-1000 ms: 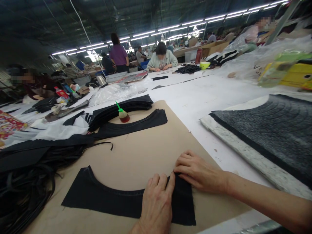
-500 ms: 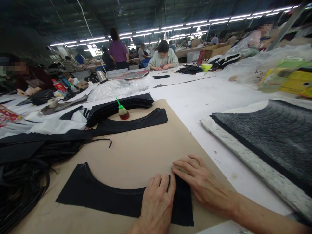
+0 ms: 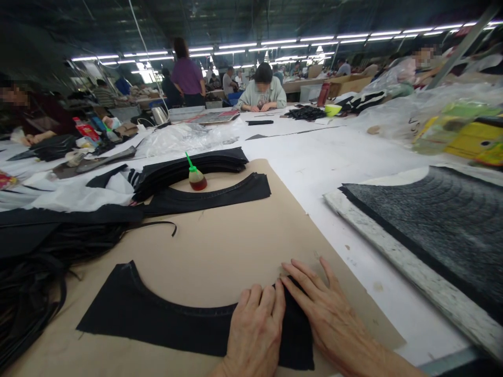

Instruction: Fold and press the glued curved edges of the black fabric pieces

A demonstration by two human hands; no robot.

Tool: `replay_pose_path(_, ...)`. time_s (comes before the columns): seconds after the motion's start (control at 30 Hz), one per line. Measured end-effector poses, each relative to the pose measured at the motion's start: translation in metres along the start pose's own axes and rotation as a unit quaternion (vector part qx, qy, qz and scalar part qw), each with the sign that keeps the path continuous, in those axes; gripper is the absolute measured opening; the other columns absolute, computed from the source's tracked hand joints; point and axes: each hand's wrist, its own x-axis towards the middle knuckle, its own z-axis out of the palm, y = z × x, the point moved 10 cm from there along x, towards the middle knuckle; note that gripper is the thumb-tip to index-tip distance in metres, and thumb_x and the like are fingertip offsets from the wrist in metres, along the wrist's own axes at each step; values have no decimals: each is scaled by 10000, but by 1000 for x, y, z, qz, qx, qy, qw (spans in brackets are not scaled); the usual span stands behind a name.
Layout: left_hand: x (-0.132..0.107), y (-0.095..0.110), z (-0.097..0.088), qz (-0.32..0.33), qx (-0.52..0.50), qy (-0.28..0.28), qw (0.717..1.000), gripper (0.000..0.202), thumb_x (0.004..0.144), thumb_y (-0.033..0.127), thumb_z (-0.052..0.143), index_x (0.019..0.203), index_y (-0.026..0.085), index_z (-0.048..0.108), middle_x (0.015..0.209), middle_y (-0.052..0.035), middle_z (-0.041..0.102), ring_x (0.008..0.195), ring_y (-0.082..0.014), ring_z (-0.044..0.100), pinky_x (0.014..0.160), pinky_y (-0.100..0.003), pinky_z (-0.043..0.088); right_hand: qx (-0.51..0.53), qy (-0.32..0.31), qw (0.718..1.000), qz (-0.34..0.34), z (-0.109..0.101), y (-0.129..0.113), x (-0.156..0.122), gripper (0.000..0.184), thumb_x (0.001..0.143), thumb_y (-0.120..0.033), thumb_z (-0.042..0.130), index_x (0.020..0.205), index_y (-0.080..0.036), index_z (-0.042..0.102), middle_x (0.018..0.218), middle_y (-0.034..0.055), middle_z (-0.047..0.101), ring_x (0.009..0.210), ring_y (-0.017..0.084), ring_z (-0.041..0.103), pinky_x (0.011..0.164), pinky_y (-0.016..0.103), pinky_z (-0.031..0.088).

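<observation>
A curved black fabric piece [image 3: 173,327] lies flat on brown paper [image 3: 220,246], its hollow edge facing away from me. My left hand [image 3: 255,327] is closed at that edge, right of the curve, with the fingers bent together and pressed on the cloth; the thumb is mostly hidden. Beside it, my right hand [image 3: 320,301] has its fingers stretched and spread. Its index fingertip touches the fabric's upper edge close to my left fingertips, and the palm side is hidden. Farther off, a similar black piece [image 3: 212,196] lies before a small bottle [image 3: 197,180] with a green nozzle and reddish-brown liquid.
A stack of curved black pieces [image 3: 188,170] stands behind the bottle. Black strips [image 3: 27,293] heap up at the left. Right of the paper lies a thick pale board [image 3: 393,256] topped with grey textured material [image 3: 440,220]. A co-worker [image 3: 262,94] sits across the white table [image 3: 314,152].
My right hand has shifted slightly right and its fingers have spread wider. My left hand stays at the fabric edge. The view has shifted a little.
</observation>
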Motion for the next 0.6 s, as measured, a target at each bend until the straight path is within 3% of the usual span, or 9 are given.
replay_pose_path(0.3,0,0,1,2,2,-17,1000,529,747,58,568,1273,101,543,918,-51,587,810,-213,483,728,-336,450,-18,-62,998,-26,17,22,-8,673,773,11,348,1387,-247,448,1445,-24,447,1378,213,283,1139,563,-40)
replay_pose_path(0.43,-1,2,4,3,-4,-32,999,545,758,66,570,1300,93,519,930,-54,595,808,-209,501,728,-335,467,-24,-54,998,8,8,38,-6,691,777,23,324,1420,-220,399,1458,11,431,1389,211,267,1140,573,8)
replay_pose_path(0.6,-4,0,5,-7,-11,-38,999,556,771,31,519,1324,68,487,966,-79,618,850,-222,543,781,-353,503,38,-80,995,-34,10,15,-4,742,766,-2,351,1462,-256,326,1491,10,379,1409,222,237,1144,596,89)
